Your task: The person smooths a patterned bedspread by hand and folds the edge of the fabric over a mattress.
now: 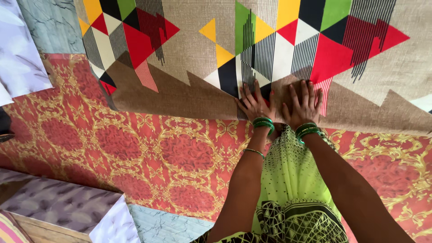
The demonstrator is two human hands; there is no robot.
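Head view, looking down. I see the left hand (255, 104) and the right hand (303, 104) side by side, palms down and fingers spread flat on the near edge of a cloth (189, 90); neither hand grips anything, both lie open and press on the fabric; the two hands are just beside each other, not touching as far as I can tell. The cloth is tan, printed with triangles in red, yellow, green, black and white and with striped patches; it fills the upper part of the view, and its near edge runs across the middle, sloping down toward the right. The cloth lies on a red sheet (135, 153) with a gold scroll pattern, which spreads below and to the left of it. Green bangles (263, 122) ring both wrists; a thin one sits further up the left forearm. A lime-green garment (292, 180) with black dots and a black lattice border hangs between the forearms. At far left lies a white cloth (20, 58); at lower left, a grey mottled cloth (58, 204) and a strip of pale marble floor (166, 227).
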